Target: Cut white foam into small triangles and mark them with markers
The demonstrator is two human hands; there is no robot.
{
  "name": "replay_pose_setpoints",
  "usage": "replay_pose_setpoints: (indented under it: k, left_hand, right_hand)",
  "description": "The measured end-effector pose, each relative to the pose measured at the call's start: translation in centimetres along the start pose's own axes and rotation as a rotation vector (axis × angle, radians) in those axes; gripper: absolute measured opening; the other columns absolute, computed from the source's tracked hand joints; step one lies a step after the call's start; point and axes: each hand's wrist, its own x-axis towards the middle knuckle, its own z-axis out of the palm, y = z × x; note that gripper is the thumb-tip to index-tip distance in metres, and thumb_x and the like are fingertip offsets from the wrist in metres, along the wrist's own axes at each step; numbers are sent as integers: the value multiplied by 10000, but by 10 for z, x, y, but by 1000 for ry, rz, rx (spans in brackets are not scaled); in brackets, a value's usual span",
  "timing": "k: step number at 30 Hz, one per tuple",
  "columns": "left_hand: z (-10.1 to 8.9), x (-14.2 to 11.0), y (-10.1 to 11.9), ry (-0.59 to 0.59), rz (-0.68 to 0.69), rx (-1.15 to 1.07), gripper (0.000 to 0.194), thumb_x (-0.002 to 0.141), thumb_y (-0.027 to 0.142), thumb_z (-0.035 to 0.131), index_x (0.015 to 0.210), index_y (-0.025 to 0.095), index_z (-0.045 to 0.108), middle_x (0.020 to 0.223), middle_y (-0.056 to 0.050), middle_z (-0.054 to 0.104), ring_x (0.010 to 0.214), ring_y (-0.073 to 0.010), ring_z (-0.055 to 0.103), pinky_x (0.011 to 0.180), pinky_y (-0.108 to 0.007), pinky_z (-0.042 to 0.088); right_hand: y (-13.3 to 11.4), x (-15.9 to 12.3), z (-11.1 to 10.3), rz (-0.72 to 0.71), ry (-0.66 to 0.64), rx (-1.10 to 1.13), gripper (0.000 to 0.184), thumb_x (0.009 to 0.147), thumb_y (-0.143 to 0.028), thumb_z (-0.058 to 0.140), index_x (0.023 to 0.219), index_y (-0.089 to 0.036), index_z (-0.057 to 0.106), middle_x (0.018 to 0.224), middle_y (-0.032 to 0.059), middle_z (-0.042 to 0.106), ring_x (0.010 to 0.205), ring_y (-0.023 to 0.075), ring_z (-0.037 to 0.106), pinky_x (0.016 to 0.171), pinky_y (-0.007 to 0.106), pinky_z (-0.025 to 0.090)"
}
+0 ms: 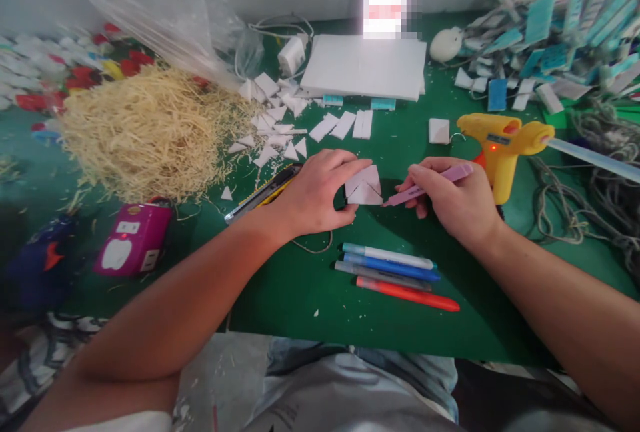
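Two hands (320, 195) pinch one white square (365, 182) (left) and one pink marker (454, 173) (right) near four pens (390, 267).

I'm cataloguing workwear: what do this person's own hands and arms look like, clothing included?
The left hand and right hand wear no gloves. The left forearm and right forearm are bare, without watch or bracelet; a pale sleeve edge shows at bottom left.

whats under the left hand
Part of a cutter knife shows at the far side of the left hand, and a thin cord loops out on the near side. Whatever lies directly beneath the hand is covered.
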Motion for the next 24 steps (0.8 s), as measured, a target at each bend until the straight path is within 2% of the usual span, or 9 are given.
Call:
replay_pose_setpoints:
  k: [6,12,17,24]
  left_hand:
    - [0,0,0,2,-15,6,574,912,225,631,1475,161,543,1391,-151,631,1288,-322,613,1120,-492,509]
    - [0,0,0,8,15,-8,584,909,209,649,1479,132,546,1380,-166,628,1281,-331,617,1116,-490,510]
    - [0,0,0,-3,-4,1,587,906,215,645,1480,150,541,1389,-163,635,1282,-335,616,1114,-518,513]
    - [1,0,0,32,31,0,568,910,217,629,1463,112,554,1360,-169,642,1259,-322,630,1100,-491,527]
  right_hand:
    - [4,0,0,-1,23,-5,301,874,-253,706,575,-233,698,540,24,689,375,116,532,366,242,390]
    - [5,-1,-1,-7,14,-2,307,878,-324,741,588,-233,697,545,22,687,383,114,527,375,244,399]
    - [6,-1,-2,-11,28,-28,321,905,-304,716,593,-230,695,555,23,690,385,113,526,381,247,398]
    - [1,-1,0,18,44,-35,320,902,-254,695,583,-228,688,542,18,676,381,110,520,383,243,386]
